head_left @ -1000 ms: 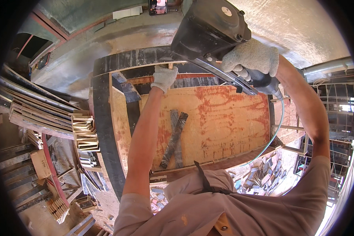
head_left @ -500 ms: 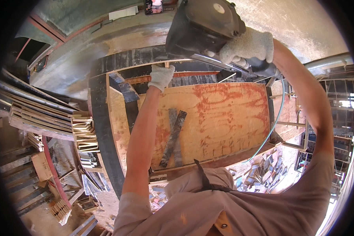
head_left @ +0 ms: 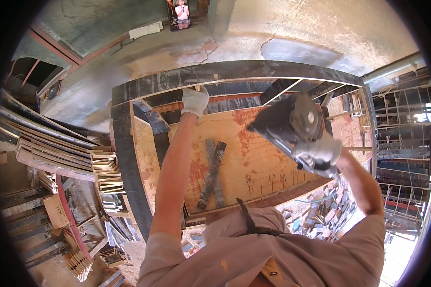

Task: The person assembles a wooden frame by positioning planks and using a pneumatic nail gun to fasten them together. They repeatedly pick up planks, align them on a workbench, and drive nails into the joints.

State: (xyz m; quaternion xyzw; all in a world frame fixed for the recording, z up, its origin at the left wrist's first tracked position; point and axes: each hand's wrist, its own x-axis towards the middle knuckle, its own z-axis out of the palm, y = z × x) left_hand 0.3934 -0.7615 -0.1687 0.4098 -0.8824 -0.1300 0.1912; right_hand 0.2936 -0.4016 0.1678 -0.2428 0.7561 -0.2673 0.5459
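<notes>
My right hand, in a pale knit work glove, is closed round the handle of a black nail gun, which hangs above the right part of a plywood panel. A thin green air hose trails below it. My left hand, also gloved, is closed at the far side of a black-faced wooden frame; a small wooden strip pokes out at its fingers. Its fingertips are partly hidden. Two dark strips lie crossed on the panel.
Long boards and stacked short wood pieces stand at the left. Offcuts are heaped near my right side. Behind the frame runs a concrete wall with a phone. A metal rack rises at the right.
My right hand has brought the nail gun down and toward me, away from the frame's far edge, uncovering the bars there. My left hand has stayed nearly in place.
</notes>
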